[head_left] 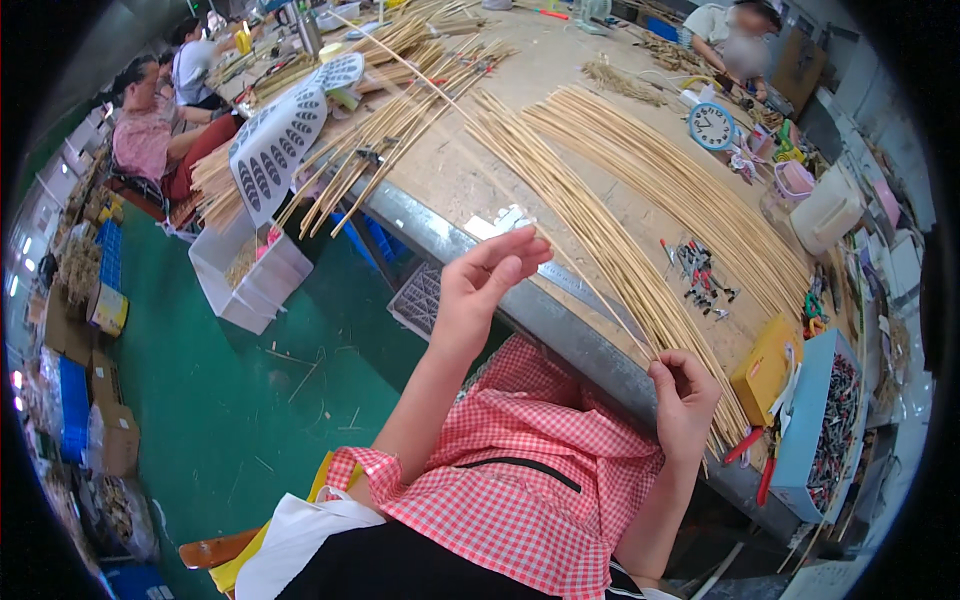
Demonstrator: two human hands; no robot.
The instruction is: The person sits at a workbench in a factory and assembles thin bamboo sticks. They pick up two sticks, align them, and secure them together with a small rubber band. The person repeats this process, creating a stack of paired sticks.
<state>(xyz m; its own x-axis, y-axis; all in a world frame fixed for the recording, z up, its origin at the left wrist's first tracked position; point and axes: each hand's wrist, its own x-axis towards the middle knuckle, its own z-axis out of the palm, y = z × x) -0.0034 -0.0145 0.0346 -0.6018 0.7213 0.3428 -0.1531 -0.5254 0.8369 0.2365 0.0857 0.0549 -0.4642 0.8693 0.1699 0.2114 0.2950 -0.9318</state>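
"Tan wooden tabletop (540,60), upper middle. Much done?"
"Can't tell. Right hand (688,400) pinches one thin tan stick (625,328), right of middle; left hand (480,280) spreads loosely. Many long tan sticks (590,210) lie there, so plenty seems left."

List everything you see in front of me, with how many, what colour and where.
Table: one, tan, centre
Stick bundles: several, tan, across the table
Thin stick: one, tan, at the right hand
Clips: many, red, black and silver, right of centre
Clock: one, blue-rimmed, upper right
Pink basket: one, pink, right
Yellow box: one, yellow, right
Blue box: one, light blue, lower right, full of clips
Patterned sheet: one, white and dark, upper left
Bin: one, white, left floor
Floor: one, green, left
Other people: at least three, pink or white tops, around the table
Hands: two, left open, right pinching the thin stick
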